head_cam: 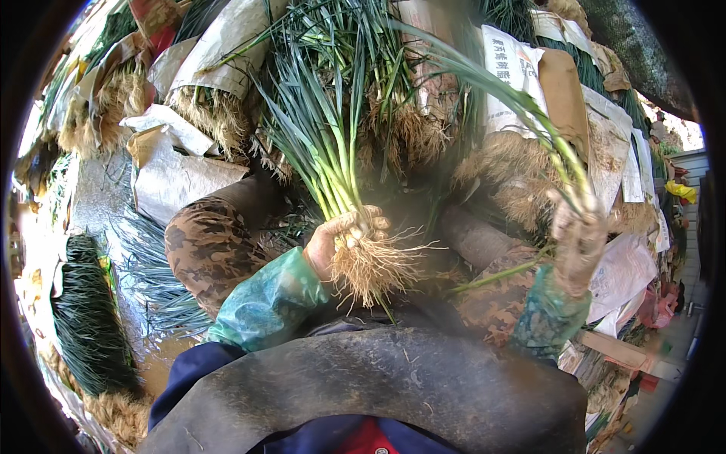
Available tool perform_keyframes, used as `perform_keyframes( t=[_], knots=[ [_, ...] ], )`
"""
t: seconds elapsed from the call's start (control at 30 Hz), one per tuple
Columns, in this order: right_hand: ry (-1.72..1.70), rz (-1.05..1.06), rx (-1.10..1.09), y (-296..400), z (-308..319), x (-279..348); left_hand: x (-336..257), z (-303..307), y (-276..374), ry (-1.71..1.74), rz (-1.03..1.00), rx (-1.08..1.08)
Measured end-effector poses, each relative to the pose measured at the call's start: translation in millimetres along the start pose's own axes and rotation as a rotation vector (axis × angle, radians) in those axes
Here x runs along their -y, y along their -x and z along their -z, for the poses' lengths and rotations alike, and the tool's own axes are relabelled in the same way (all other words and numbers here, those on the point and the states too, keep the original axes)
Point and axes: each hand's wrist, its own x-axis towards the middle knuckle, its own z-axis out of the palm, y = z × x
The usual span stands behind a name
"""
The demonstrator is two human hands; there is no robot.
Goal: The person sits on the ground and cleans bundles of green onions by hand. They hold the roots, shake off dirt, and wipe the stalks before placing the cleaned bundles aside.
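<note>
My left hand [326,249] grips a bunch of leek-like allium plants [334,164] just above their roots. Its fingers wrap the pale stem bases, and a tangle of tan roots [374,267] hangs below. Long flat leaves fan upward from the fist. Out to the right, my right hand [578,244], soiled and slightly blurred, is closed around a few more allium stalks [558,153], whose leaves arch to the upper left. Green plastic sleeves cover both forearms. A thin green stem [505,275] crosses my right thigh near that wrist; whether the hand holds it cannot be seen.
Loose allium plants [391,85] are heaped ahead between my legs. Wrapped root-down bundles [221,62] stand around, some in printed sacks [510,85]. A dark green bundle [91,318] lies left beside wet ground [105,187]. A wooden plank [618,349] is at right. A dark apron [363,374] covers my lap.
</note>
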Motion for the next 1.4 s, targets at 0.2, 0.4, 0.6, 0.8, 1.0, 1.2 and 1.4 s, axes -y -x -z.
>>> perform_keyframes(
  t=[0.2,0.4,0.6,0.8,1.0,1.2,1.4],
  knots=[
    [0.771,0.069,0.765,42,-191,-51,11,-56,19,-0.261,-0.026,-0.304],
    [-0.321,-0.832,0.512,48,-191,-37,7,-27,16,-0.146,0.062,-0.331],
    [-1.022,-1.255,0.241,36,-217,-85,8,-6,12,-0.126,0.010,-0.155],
    [0.678,-0.789,1.160,94,-173,-161,0,-17,22,-0.211,-0.022,-0.147],
    [-0.077,-1.068,0.644,75,-171,-126,10,-21,16,-0.160,-0.059,-0.154],
    [-0.168,-0.615,0.404,41,-239,-107,22,-12,8,-0.400,-0.192,-0.429],
    [0.605,-0.235,1.010,106,-195,-115,16,-5,4,-0.463,-0.277,-0.445]
  ],
)
